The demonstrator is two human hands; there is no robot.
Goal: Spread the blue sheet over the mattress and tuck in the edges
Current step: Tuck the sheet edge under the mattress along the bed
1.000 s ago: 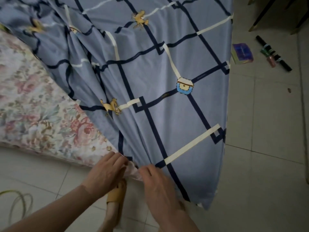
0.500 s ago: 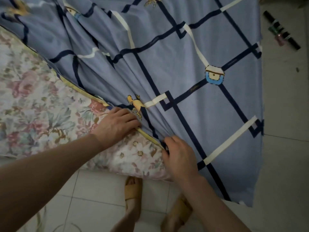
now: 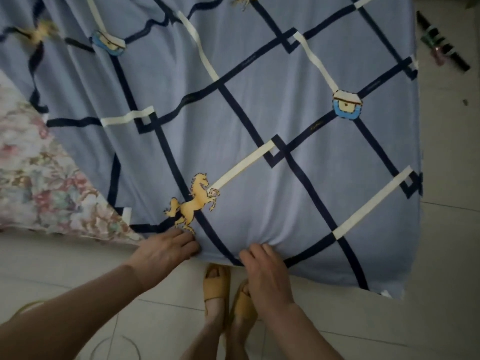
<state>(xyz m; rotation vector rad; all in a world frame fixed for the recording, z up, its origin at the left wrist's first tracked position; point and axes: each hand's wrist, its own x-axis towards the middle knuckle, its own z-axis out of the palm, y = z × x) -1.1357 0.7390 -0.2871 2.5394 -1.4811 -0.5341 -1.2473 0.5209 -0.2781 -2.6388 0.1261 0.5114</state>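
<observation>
Pale floor tiles (image 3: 454, 229) with thin grout lines run around the bed, dim under flat light, and your feet in yellow sandals (image 3: 217, 283) stand on them right at the bed's near edge. On the floor at the far right, well apart from you, lie a dark stick-like item and some small bottles (image 3: 439, 45), too blurred to identify. A thin looped cord (image 3: 117, 346) rests on the tiles near your left forearm.

The blue sheet (image 3: 259, 113), printed with dark navy lattice lines, cream bars, a yellow horse and small bag motifs, covers most of the mattress (image 3: 39, 178) and drapes over its near and right edges. The mattress's floral cover shows bare only at the left, where the sheet's edge runs diagonally across it.

Your left hand (image 3: 163, 252) lies at the near edge just below the horse print, fingers curled onto the fabric. Your right hand (image 3: 265, 268) is just beside it, fingers clenched on a bunch of the sheet, with creases fanning up from the grasp.
</observation>
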